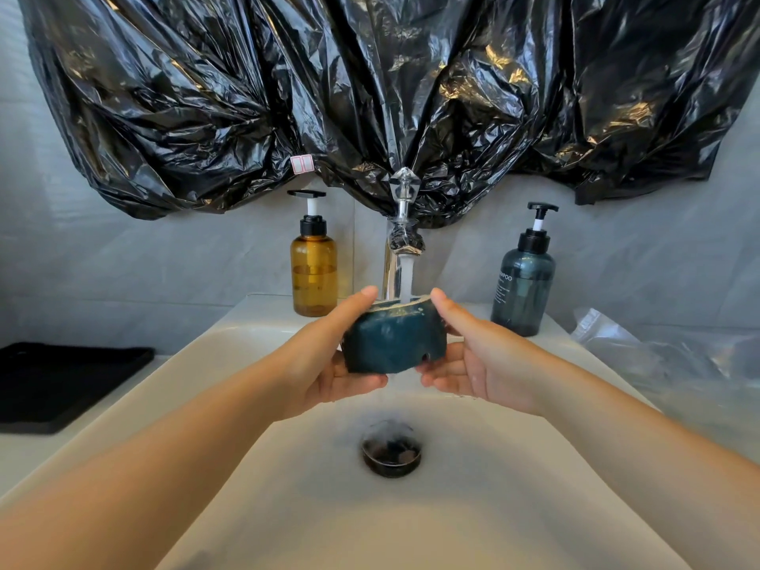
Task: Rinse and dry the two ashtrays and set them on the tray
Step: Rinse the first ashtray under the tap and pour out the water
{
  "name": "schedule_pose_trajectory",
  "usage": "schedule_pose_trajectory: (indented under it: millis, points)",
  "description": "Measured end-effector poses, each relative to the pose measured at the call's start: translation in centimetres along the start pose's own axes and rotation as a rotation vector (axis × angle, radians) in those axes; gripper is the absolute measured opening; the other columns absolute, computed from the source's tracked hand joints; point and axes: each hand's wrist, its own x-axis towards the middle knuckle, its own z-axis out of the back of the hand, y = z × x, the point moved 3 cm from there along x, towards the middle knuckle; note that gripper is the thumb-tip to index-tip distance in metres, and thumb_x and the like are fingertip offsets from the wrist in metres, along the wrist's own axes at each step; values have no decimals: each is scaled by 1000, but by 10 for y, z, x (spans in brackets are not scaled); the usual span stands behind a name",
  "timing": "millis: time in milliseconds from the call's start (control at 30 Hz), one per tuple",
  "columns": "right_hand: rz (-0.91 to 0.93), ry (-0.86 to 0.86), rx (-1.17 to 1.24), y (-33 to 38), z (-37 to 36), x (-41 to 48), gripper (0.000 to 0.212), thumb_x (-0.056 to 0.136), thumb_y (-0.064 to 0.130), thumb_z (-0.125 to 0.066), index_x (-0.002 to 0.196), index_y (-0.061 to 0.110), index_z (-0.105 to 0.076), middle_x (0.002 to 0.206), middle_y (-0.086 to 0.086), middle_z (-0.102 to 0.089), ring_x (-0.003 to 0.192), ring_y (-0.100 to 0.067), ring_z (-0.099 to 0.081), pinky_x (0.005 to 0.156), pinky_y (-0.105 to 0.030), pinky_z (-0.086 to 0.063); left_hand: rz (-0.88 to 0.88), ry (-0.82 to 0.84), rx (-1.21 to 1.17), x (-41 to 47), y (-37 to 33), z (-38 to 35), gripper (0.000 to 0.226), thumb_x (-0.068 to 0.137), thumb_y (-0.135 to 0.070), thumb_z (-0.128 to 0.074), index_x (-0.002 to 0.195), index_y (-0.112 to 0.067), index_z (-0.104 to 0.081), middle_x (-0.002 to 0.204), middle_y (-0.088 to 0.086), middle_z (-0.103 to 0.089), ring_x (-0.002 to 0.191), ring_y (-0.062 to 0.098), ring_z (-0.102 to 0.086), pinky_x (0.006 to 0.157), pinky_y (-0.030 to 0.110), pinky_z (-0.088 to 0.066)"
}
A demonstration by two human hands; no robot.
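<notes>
- Holding a dark teal ashtray with a pale rim (395, 343) between both hands, the person has it above the white sink basin (230, 335), pale rim uppermost.
- The left hand (329, 364) grips the ashtray's left side, thumb on the upper edge and fingers curled beneath.
- The right hand (481, 364) grips the opposite side the same way, thumb on top and fingers under the base.
- A stream of water (406, 277) falls from the chrome tap with a clear faceted handle (401, 236) onto the ashtray's top edge, and water drips below it toward the dark round drain (390, 450).
- A flat black rectangular tray (61, 384) lies on the tabletop left of the sink, well apart from the ashtray.
- An amber pump bottle (313, 273) stands left of the tap and a blue-grey pump bottle (524, 281) stands right of it, both on the sink's back ledge.
- Crumpled black plastic sheeting (370, 96) hangs on the wall behind, and clear plastic wrap (658, 355) lies on the tabletop at the right.
</notes>
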Motion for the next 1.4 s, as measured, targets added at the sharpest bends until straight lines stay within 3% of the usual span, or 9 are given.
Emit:
schedule_pose_trajectory:
  millis: [167,300,467,667,800,1000,1133,1267,1400]
  points:
    - [-24,6,-97,-4,0,-1,66,85,70,-39,114,13,-56,76,-14,-72,65,-19,-70,54,-21,-53,-50,45,146,0,1,4,59,61,-63,-62,107,-25,-60,103,11,-71,73,18,-72,60,21,-59]
    - [41,-11,-172,-1,0,0,69,75,72,-50,112,15,-59,82,-13,-69,70,-19,-68,65,-26,-57,43,11,78,2,1,10,70,62,-70,-58,109,-19,-58,103,18,-72,56,14,-68,63,21,-59]
    - [127,9,-180,-4,2,5,90,58,84,-61,129,29,-53,132,4,-58,120,-13,-56,94,-39,-55,159,59,-20,-1,2,7,92,58,-77,-57,115,-5,-57,93,20,-74,47,12,-64,56,18,-58]
    - [72,112,-29,-9,-12,6,73,70,78,-49,128,34,-55,128,-4,-62,104,-25,-69,87,-39,-57,244,103,58,1,8,7,97,63,-87,-41,87,3,-67,69,14,-70,39,12,-61,41,16,-53]
    - [-21,95,-70,-15,-15,4,66,79,79,-39,115,29,-64,121,-10,-67,104,-29,-69,87,-43,-58,165,58,239,5,14,7,86,70,-86,-27,100,-16,-67,87,13,-76,72,24,-74,67,29,-61]
    - [-88,-53,-95,-19,-8,6,77,83,76,-35,111,12,-65,97,-17,-74,76,-27,-74,72,-30,-61,66,22,199,7,8,2,56,78,-64,-53,113,-20,-55,107,14,-69,87,29,-73,86,39,-58]
    - [-140,-81,-106,-18,-6,6,78,85,77,-32,100,8,-66,80,-16,-73,62,-24,-68,64,-29,-58,53,-27,68,9,6,4,30,88,-50,-55,102,-23,-53,106,12,-68,84,29,-74,76,37,-61]
    - [-180,-101,-400,-8,3,2,94,84,81,-18,92,3,-69,70,-12,-71,57,-20,-66,57,-24,-53,100,-41,-27,10,9,8,39,92,-45,-54,120,-18,-50,113,17,-66,83,33,-73,61,35,-61]
    - [76,-358,-537,17,24,0,73,93,67,-28,88,8,-70,85,-11,-73,73,-25,-70,74,-36,-59,136,-59,-58,11,10,12,43,92,-44,-53,126,-17,-49,115,17,-65,88,35,-72,63,38,-62]
